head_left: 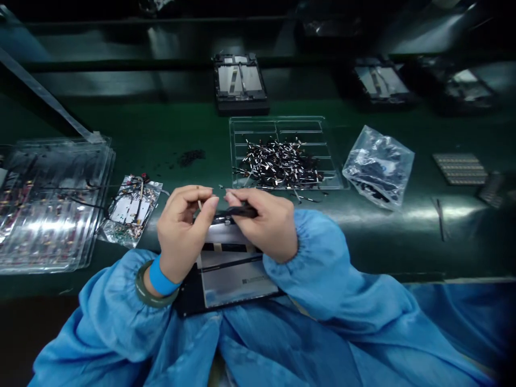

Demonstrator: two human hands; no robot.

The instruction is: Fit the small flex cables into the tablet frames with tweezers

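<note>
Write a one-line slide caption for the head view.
Left hand and right hand pinch a small black part above an opened device, near a tray.

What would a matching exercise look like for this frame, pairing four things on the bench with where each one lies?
Things:
1. clear tray of small dark parts
2. crumpled plastic bag
3. stack of clear trays
4. silver panel

Places:
A. far left of the bench
B. under both hands, at the near edge
C. right of the parts tray
D. just beyond the hands, mid-bench

Pairs: 1-D, 2-C, 3-A, 4-B
</note>
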